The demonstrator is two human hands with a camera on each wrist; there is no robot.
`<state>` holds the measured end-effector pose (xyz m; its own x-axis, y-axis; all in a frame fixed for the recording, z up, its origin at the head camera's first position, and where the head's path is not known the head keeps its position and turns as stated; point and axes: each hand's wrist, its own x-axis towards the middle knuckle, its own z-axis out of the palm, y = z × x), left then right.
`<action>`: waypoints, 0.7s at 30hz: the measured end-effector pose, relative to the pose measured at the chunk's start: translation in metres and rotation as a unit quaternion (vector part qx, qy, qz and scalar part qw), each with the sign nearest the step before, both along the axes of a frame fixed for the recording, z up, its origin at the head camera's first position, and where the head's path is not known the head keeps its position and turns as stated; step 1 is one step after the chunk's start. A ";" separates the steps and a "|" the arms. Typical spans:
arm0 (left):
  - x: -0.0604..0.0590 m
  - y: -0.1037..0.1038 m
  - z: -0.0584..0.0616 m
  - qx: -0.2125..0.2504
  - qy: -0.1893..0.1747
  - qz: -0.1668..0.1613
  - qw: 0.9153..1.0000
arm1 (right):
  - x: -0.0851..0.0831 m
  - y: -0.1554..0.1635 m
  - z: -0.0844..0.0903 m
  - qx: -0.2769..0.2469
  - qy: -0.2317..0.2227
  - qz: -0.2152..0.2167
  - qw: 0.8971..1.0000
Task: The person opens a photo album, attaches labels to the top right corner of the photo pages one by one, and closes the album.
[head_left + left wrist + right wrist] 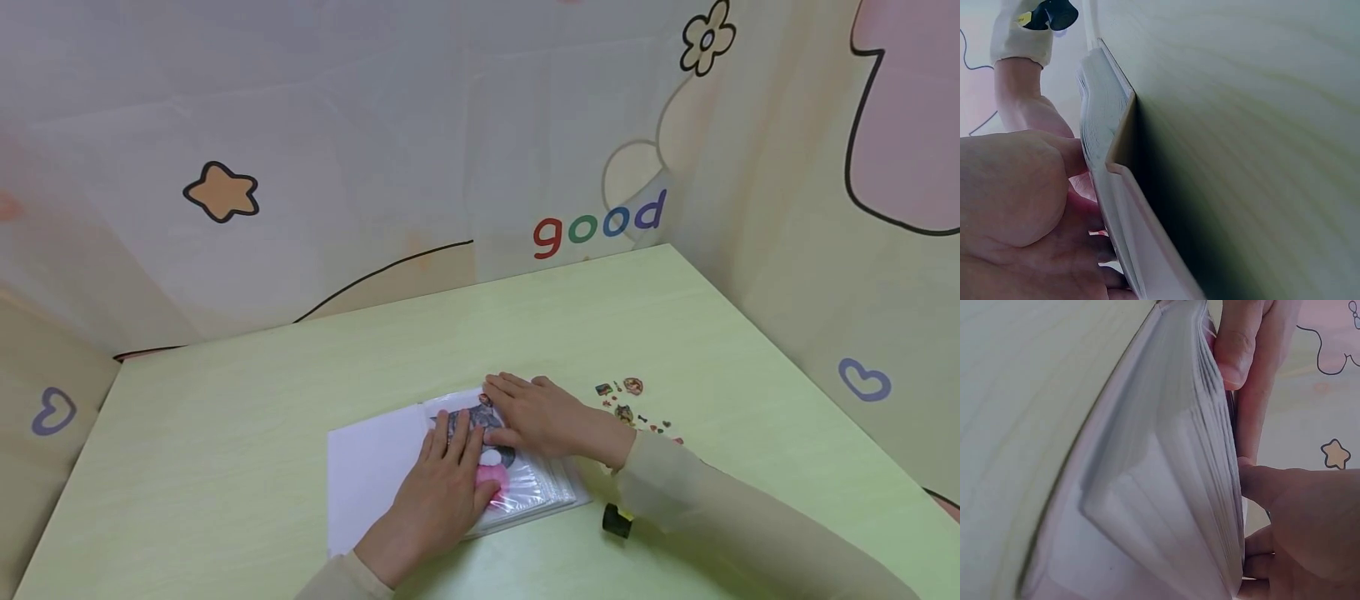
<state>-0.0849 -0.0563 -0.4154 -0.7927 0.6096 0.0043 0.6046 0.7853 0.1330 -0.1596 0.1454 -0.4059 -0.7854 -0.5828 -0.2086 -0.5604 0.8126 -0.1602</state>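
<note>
Low in the centre of the head view, a thick open album of clear plastic pocket pages (525,492) lies on the pale green wood-grain table (225,433), its white left page (367,475) spread toward the frame's left. The left hand (442,492) lies flat on the glossy right page, fingers straight and close together, pressing over a dark picture with a pink and white patch (491,471); it grips nothing. The right hand (532,412) rests just above it, fingers extended and pressing the upper part of the same page, also holding nothing. The wrist views show both palms against the stacked page edges (1210,425). To smooth the item down well, the pressure probably ought to travel outward from the middle, so no air stays trapped, while one hand keeps the page from sliding. To the right of the album lies a scatter of small coloured stickers (626,404), and a small black cylinder (617,521) sits by the right sleeve. The only legible writing is "good" (600,223) in coloured letters on the backdrop, right of centre.
</note>
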 end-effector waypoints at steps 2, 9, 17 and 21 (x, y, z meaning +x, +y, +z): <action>0.000 0.000 0.000 0.001 0.001 0.000 1.000 | -0.001 0.000 0.000 -0.005 -0.008 -0.004 1.000; 0.000 0.000 0.001 0.010 -0.001 0.001 1.000 | -0.010 0.005 -0.006 -0.022 -0.020 -0.021 0.999; 0.000 -0.001 0.004 0.002 -0.029 0.006 1.000 | -0.007 0.006 -0.010 -0.035 0.017 -0.029 0.999; 0.000 -0.001 0.004 -0.004 -0.022 0.004 1.000 | 0.008 0.002 -0.005 -0.023 0.093 -0.005 0.995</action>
